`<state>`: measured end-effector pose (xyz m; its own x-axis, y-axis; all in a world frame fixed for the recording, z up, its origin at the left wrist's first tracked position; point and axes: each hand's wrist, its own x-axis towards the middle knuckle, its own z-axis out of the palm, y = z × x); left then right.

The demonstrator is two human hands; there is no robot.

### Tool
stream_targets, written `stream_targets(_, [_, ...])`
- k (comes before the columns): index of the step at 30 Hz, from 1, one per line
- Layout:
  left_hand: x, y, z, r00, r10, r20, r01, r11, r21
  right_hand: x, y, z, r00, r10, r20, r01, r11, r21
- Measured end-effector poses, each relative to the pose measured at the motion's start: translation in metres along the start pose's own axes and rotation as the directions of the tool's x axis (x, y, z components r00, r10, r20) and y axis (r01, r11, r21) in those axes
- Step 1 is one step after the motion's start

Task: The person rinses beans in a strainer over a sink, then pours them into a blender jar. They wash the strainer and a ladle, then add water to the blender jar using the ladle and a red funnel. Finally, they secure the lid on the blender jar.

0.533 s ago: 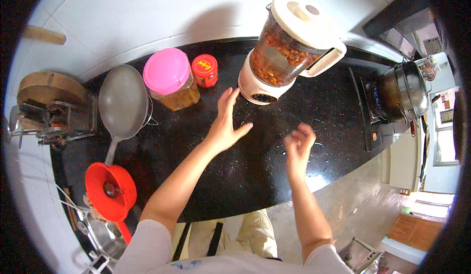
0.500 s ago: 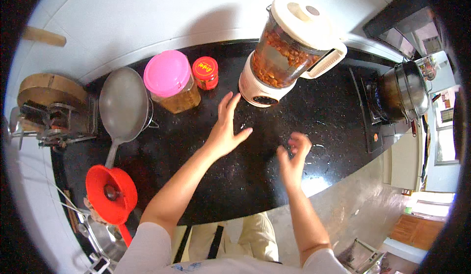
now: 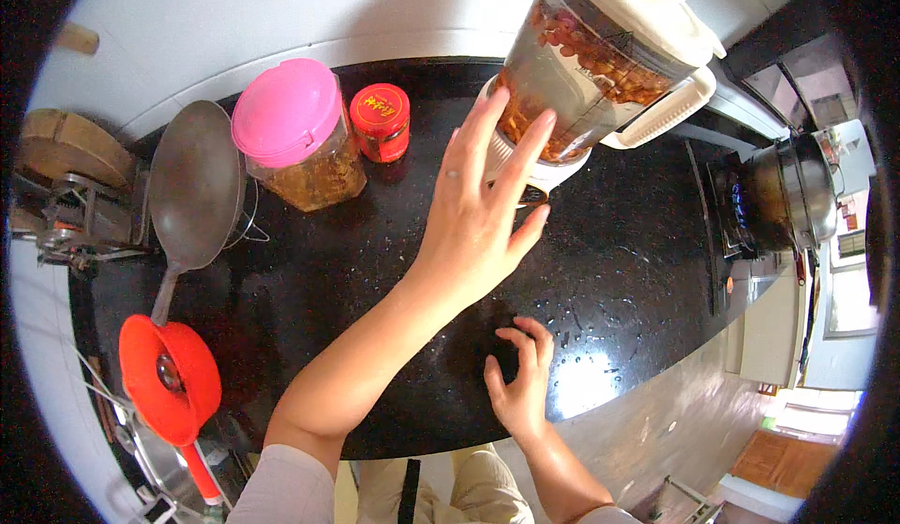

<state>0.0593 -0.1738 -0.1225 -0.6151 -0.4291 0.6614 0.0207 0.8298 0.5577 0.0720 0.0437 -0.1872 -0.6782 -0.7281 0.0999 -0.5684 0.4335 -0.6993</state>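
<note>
A blender with a cream lid and handle stands at the back of the black worktop. Its clear jug (image 3: 600, 74) holds reddish-brown pieces, massed near the top and the bottom with a paler band between. My left hand (image 3: 473, 201) reaches up in front of the white blender base (image 3: 562, 172), fingers spread and holding nothing; the fingertips overlap the jug and partly hide the base's dark dial. Whether they touch it I cannot tell. Lower down, my right hand (image 3: 525, 374) hovers over the near part of the worktop, its fingers loosely bent and apart, with nothing in it.
Left of the blender are a red-lidded jar (image 3: 382, 121), a pink-lidded container (image 3: 286, 116) of brown contents and a grey pan (image 3: 197, 187). A red strainer-like vessel (image 3: 202, 374) is nearer. On the right a dark pot (image 3: 787, 191) sits on the stove. Water drops dot the worktop (image 3: 619, 271).
My left hand has moved up and right to the blender's front. My right hand has drawn down and slightly left. The jug's contents look redistributed, with a paler band now showing.
</note>
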Motion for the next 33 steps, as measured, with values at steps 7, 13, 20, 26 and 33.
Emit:
stream_targets(7, [0.022,0.008,0.010,0.996,-0.017,-0.083,0.024,0.996,0.081,-0.007,0.001,0.004,0.989,-0.047,0.142,0.063,0.992,-0.110])
stream_targets(13, [0.022,0.014,0.020,0.991,-0.075,-0.109,0.074,0.997,-0.019,-0.007,-0.001,0.003,0.986,-0.016,0.166,0.042,0.987,-0.156])
stream_targets(20, [0.029,0.023,0.022,0.989,-0.073,-0.127,0.072,0.997,-0.008,-0.006,-0.003,0.004,0.987,-0.008,0.163,0.034,0.987,-0.156])
stream_targets(26, [0.028,0.024,0.023,0.990,-0.091,-0.109,0.091,0.996,-0.005,-0.007,-0.002,0.003,0.985,-0.023,0.171,0.051,0.985,-0.162])
stream_targets(33, [0.033,0.022,0.003,0.977,-0.183,-0.113,0.168,0.977,-0.129,0.033,0.003,-0.047,0.992,0.023,0.121,-0.049,0.975,0.216])
